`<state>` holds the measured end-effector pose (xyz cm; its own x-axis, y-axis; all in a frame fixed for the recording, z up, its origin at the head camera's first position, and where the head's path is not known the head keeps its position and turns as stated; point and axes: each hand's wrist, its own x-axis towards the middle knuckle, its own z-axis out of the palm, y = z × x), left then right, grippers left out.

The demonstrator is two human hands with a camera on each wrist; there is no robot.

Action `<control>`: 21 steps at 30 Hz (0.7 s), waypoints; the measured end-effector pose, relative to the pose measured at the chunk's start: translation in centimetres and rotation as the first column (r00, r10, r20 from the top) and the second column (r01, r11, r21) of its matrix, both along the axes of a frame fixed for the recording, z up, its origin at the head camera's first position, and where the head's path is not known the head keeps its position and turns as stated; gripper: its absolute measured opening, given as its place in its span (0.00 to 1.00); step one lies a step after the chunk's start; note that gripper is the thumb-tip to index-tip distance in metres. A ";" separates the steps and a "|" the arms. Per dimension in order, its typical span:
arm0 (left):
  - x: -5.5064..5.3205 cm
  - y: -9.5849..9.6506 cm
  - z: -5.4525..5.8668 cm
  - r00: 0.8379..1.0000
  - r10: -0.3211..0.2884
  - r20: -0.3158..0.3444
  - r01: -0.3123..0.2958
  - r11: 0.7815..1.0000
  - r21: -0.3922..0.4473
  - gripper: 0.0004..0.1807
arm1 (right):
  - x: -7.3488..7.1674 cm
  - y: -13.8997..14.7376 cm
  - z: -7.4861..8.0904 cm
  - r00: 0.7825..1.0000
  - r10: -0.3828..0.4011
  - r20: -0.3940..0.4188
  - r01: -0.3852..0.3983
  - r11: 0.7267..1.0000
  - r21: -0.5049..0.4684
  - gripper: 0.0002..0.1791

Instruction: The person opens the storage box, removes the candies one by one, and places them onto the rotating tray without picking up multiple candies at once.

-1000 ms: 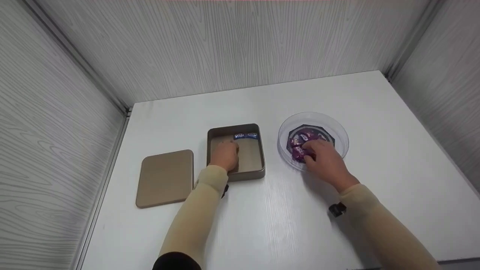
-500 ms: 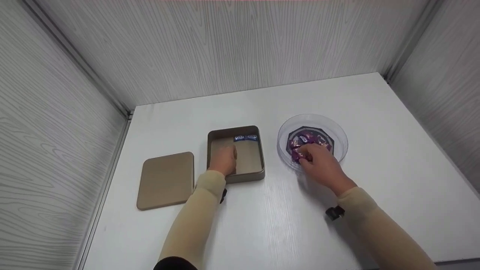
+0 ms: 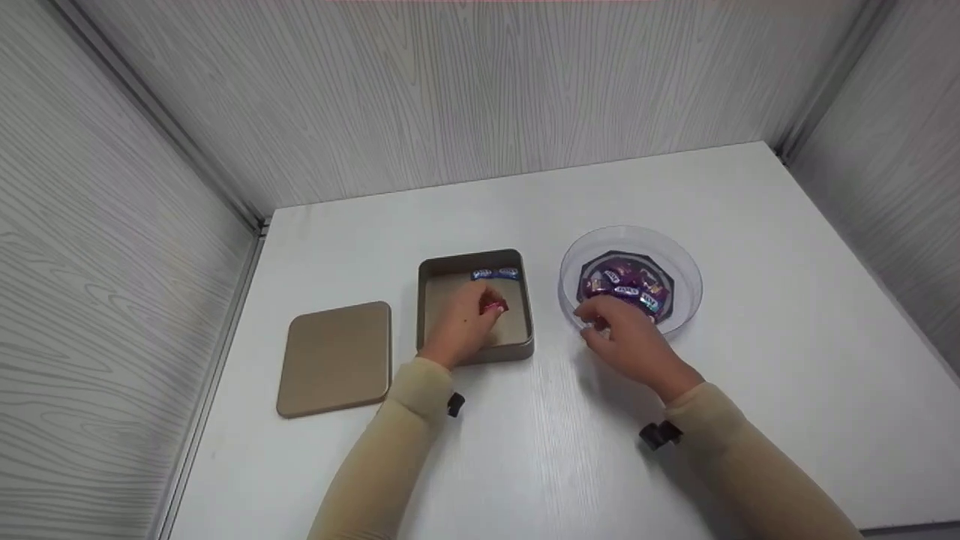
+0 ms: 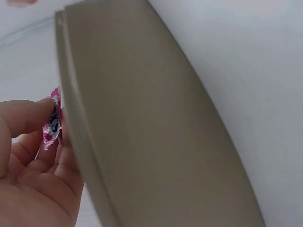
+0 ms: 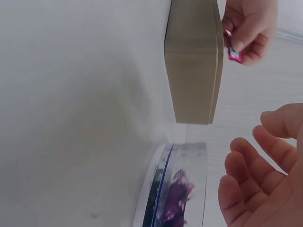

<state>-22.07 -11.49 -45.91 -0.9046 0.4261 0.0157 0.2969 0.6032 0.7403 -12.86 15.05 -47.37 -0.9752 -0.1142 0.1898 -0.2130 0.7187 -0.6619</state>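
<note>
My left hand is over the brown tin box and pinches a pink-wrapped candy between thumb and fingers. In the right wrist view that candy shows at the box's rim. Two blue-wrapped candies lie end to end along the box's far wall, at its right. My right hand is at the near left rim of a clear round bowl, fingers parted and loosely bent, with nothing between them. Several purple-wrapped candies lie in the bowl, partly hidden by this hand.
The box's flat brown lid lies on the white table, left of the box. Grey wood-grain panels stand along the back and both sides.
My left hand has turned toward the right, and a pink candy now shows in its fingers. My right hand has drawn back to the bowl's near left rim, uncovering more candies.
</note>
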 end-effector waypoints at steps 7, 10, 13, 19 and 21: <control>1.9 2.3 1.4 0.999 -0.030 0.024 0.027 0.992 0.121 0.08 | 1.0 -2.0 0.6 0.992 0.120 -0.041 -0.122 0.992 -0.044 0.23; 2.6 3.3 1.7 0.998 -0.062 -0.010 0.063 0.983 0.170 0.05 | 1.3 -2.8 0.8 0.985 0.166 -0.054 -0.168 0.985 -0.046 0.26; 3.1 4.0 1.9 0.997 -0.070 -0.021 0.072 0.978 0.197 0.04 | 1.5 -3.4 1.0 0.983 0.164 -0.078 -0.170 0.983 -0.070 0.26; 3.8 4.7 1.9 0.993 -0.077 0.095 0.056 0.976 0.210 0.06 | 1.6 -3.8 1.0 0.988 0.101 -0.120 -0.113 0.989 -0.098 0.22; 3.9 5.0 1.8 0.990 -0.090 0.111 0.065 0.975 0.214 0.07 | 1.6 -3.9 1.1 0.989 0.075 -0.131 -0.086 0.993 -0.080 0.20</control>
<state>-18.17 -6.52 -44.11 -0.8697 0.4936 0.0058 0.2385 0.4099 0.8804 -11.25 11.17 -46.30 -0.9306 -0.1698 0.3243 -0.3547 0.6377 -0.6838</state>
